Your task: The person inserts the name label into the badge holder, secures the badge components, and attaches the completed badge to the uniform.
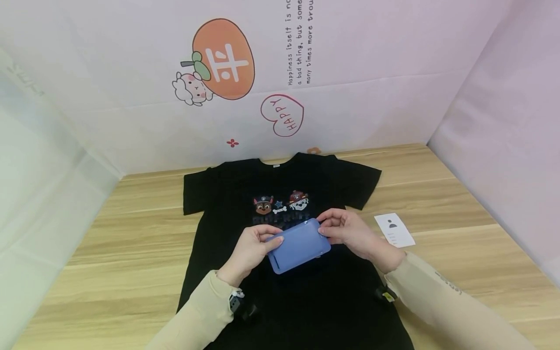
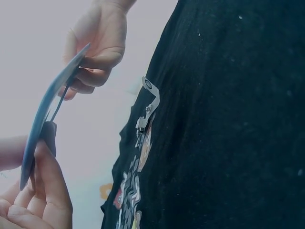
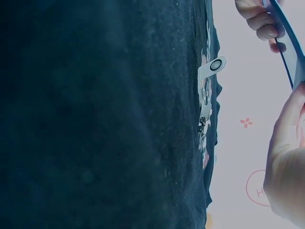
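A blue card holder (image 1: 299,245) is held tilted above a black T-shirt (image 1: 280,311). My left hand (image 1: 253,245) pinches its left end, thumb on the front face. At the opposite end, my right hand (image 1: 347,232) grips the edge between thumb and fingers. Seen edge-on in the left wrist view, the holder (image 2: 50,102) shows two layers standing apart. A strap clip (image 2: 152,98) with a snap and metal jaw appears against the shirt, near its print; the holder hides most of that spot in the head view. Beside my right wrist lies a white card (image 1: 394,230) with a person icon.
The T-shirt lies spread on a wooden table (image 1: 131,262), its collar toward the back wall. Two cartoon dogs (image 1: 280,203) are printed on its chest. White printed cloth (image 1: 350,112) hangs behind, and pale cloth walls stand on both sides.
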A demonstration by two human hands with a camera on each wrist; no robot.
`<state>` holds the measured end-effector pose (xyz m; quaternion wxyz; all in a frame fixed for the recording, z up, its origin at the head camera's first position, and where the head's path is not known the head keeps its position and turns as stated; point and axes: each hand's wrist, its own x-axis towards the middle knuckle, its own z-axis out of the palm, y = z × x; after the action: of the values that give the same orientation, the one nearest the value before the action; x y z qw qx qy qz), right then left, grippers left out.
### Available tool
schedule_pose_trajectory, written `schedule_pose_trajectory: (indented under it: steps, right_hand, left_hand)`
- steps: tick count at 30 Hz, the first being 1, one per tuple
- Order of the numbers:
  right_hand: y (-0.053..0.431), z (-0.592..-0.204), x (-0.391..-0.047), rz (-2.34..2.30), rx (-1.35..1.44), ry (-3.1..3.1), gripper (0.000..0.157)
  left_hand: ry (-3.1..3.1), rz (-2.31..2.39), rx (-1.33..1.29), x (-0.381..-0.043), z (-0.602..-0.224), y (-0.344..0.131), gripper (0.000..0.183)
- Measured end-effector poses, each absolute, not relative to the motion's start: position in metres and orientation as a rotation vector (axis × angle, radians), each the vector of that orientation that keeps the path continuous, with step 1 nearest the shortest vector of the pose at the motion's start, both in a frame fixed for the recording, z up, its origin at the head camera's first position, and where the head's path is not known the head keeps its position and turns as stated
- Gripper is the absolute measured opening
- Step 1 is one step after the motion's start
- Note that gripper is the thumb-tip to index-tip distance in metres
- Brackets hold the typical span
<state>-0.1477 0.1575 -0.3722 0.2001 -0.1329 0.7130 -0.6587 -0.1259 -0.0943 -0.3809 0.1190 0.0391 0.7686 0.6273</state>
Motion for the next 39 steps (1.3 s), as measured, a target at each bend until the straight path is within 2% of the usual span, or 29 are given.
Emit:
schedule_pose_trajectory:
  steps: [10,19,29,39]
  right_hand:
    - [0.1591,-0.3721,-0.1476,-1.87,-0.345,1.94,0.019]
    - [0.1605,-0.373,-0.147,-1.89,-0.348,1.914,0.015]
    - [0.1637,-0.3738,-0.1479,-1.869,-0.328,1.984,0.021]
    - [0.1648,-0.3745,-0.1485,-1.85,-0.331,2.023,0.024]
  left_hand:
    - [2.293,1.812,0.119,-0.127,-0.3828,-0.0937,0.016]
    - [2.25,1.826,0.133,-0.1277,-0.3823,-0.0944,0.019]
    - [1.968,1.911,0.237,-0.1292,-0.3805,-0.1018,0.031]
    - [2.066,1.907,0.193,-0.1288,-0.3799,-0.1,0.027]
